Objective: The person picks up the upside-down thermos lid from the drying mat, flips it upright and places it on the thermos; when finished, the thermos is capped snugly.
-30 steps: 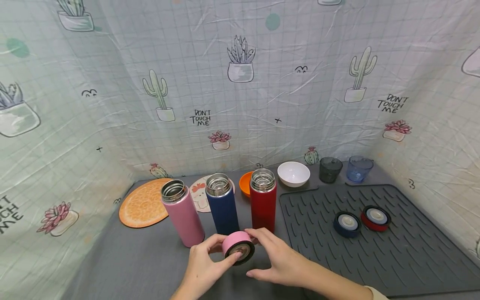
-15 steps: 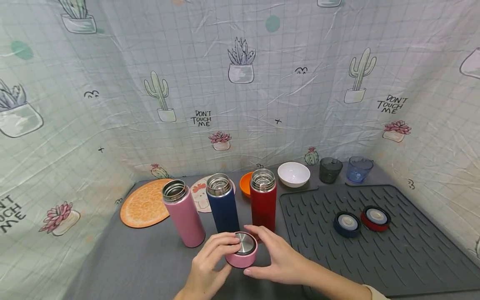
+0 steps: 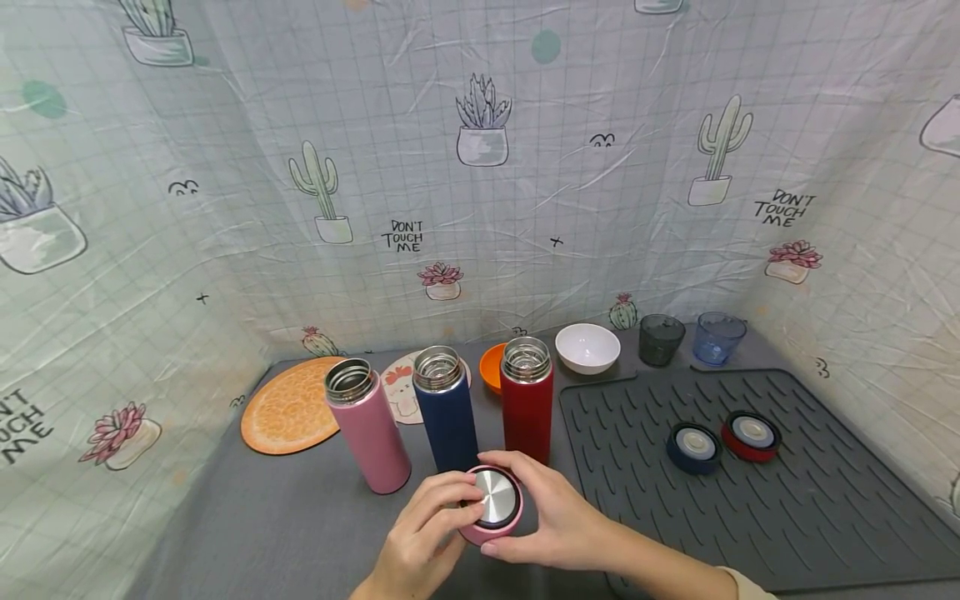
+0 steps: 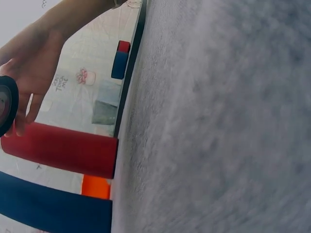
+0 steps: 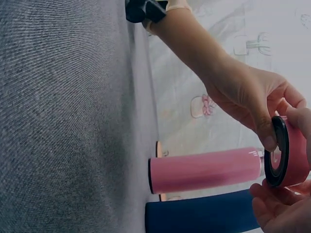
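Both hands hold a pink lid (image 3: 491,504) with a steel top just above the grey table, in front of the bottles. My left hand (image 3: 423,529) pinches its left side and my right hand (image 3: 558,512) curls round its right side. In the right wrist view the pink lid (image 5: 289,153) shows its black underside rim, with the left hand (image 5: 248,92) above it. Behind stand three open bottles: pink (image 3: 367,425), blue (image 3: 446,408) and red (image 3: 527,400). The left wrist view shows the right hand (image 4: 29,73) over the red bottle (image 4: 63,150).
A grey ribbed mat (image 3: 825,517) on the right carries a blue lid (image 3: 695,447) and a red lid (image 3: 752,436). At the back are a white bowl (image 3: 587,347), a dark cup (image 3: 661,338), a blue cup (image 3: 717,337), an orange bowl (image 3: 489,367) and an orange coaster (image 3: 288,406). Cloth walls surround the table.
The pink lid was turned over from underside facing me to steel top up. It then shifted slightly right, and my right hand closed round it.
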A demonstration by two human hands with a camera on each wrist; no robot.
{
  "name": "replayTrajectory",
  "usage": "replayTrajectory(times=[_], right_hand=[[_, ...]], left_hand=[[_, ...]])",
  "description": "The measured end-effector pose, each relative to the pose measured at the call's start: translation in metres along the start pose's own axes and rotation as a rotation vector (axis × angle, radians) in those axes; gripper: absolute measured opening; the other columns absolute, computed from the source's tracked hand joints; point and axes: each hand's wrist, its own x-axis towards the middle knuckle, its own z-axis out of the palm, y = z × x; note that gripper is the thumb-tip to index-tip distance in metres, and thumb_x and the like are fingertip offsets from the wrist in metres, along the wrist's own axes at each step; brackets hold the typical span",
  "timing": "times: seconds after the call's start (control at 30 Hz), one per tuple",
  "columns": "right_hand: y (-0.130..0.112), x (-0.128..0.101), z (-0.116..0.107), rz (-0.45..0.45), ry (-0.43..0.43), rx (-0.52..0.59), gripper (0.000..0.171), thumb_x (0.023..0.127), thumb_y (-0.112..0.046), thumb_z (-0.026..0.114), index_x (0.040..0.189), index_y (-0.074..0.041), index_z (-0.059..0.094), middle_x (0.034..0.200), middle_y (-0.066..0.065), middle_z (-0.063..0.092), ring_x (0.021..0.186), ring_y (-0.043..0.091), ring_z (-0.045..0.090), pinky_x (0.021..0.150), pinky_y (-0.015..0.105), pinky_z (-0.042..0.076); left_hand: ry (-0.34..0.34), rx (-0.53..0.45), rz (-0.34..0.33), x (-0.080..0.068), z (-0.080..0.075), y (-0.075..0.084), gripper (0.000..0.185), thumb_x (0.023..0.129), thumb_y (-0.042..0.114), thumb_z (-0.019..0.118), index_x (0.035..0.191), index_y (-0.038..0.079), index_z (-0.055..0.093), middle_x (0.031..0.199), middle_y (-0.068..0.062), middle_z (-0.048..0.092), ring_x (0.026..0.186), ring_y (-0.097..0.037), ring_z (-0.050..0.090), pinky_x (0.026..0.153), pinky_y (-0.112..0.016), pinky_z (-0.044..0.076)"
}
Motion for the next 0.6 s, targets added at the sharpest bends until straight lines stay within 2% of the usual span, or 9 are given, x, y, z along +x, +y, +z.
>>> replayTrajectory(times=[0.07,0.13,0.3,0.37,0.47,0.53,0.6], right_hand=[[-0.001,0.002,0.0,-0.021,0.012,-0.012,0.07,0.075,-0.031,0.075,0.132,-0.015,0.038,0.121,-0.001,0.052,0.102,0.012,0.053,0.081,0.028,0.049],[-0.002,0.005,-0.001,-0.036,0.027,-0.026,0.068,0.075,-0.032,0.075,0.13,-0.014,0.041,0.119,-0.002,0.053,0.1,0.011,0.054,0.079,0.028,0.049],[-0.007,0.018,-0.006,-0.066,0.063,-0.061,0.066,0.074,-0.033,0.076,0.127,-0.011,0.044,0.115,-0.002,0.054,0.095,0.01,0.054,0.077,0.027,0.05],[-0.011,0.025,-0.008,-0.064,0.068,-0.05,0.066,0.074,-0.032,0.076,0.128,-0.011,0.044,0.115,-0.001,0.054,0.096,0.011,0.054,0.078,0.027,0.05],[-0.017,0.037,-0.013,-0.06,0.077,-0.039,0.067,0.074,-0.032,0.077,0.128,-0.011,0.044,0.117,-0.001,0.053,0.1,0.013,0.053,0.081,0.028,0.05],[-0.021,0.044,-0.015,-0.059,0.089,-0.044,0.067,0.074,-0.032,0.077,0.128,-0.01,0.044,0.118,-0.001,0.053,0.102,0.013,0.052,0.082,0.028,0.049],[-0.025,0.052,-0.016,-0.061,0.101,-0.068,0.067,0.073,-0.033,0.077,0.128,-0.011,0.045,0.119,-0.003,0.053,0.103,0.012,0.052,0.083,0.029,0.048]], left_hand=[[-0.014,0.007,-0.004,-0.001,-0.002,-0.001,0.01,0.089,0.002,0.055,0.085,-0.005,0.062,0.094,-0.02,0.059,0.089,-0.032,0.057,0.082,-0.029,0.048],[-0.051,0.024,-0.041,-0.002,-0.005,-0.001,0.012,0.09,0.006,0.056,0.089,-0.004,0.062,0.098,-0.019,0.059,0.093,-0.031,0.056,0.085,-0.028,0.047],[-0.139,0.13,-0.12,0.001,-0.019,-0.003,0.022,0.091,0.017,0.053,0.103,0.0,0.063,0.109,-0.017,0.057,0.103,-0.032,0.053,0.095,-0.028,0.04],[-0.121,0.189,-0.12,0.004,-0.026,-0.007,0.025,0.091,0.018,0.054,0.104,0.0,0.063,0.11,-0.019,0.057,0.104,-0.034,0.052,0.098,-0.03,0.037],[-0.046,0.284,-0.152,0.007,-0.039,-0.014,0.03,0.089,0.023,0.057,0.105,-0.002,0.062,0.114,-0.023,0.054,0.107,-0.037,0.048,0.1,-0.032,0.033],[0.022,0.353,-0.211,0.006,-0.047,-0.02,0.039,0.086,0.028,0.06,0.108,-0.004,0.059,0.118,-0.027,0.051,0.108,-0.038,0.045,0.1,-0.03,0.031],[0.077,0.417,-0.313,0.003,-0.056,-0.026,0.054,0.083,0.036,0.062,0.115,-0.007,0.054,0.124,-0.028,0.045,0.112,-0.037,0.041,0.102,-0.029,0.029]])
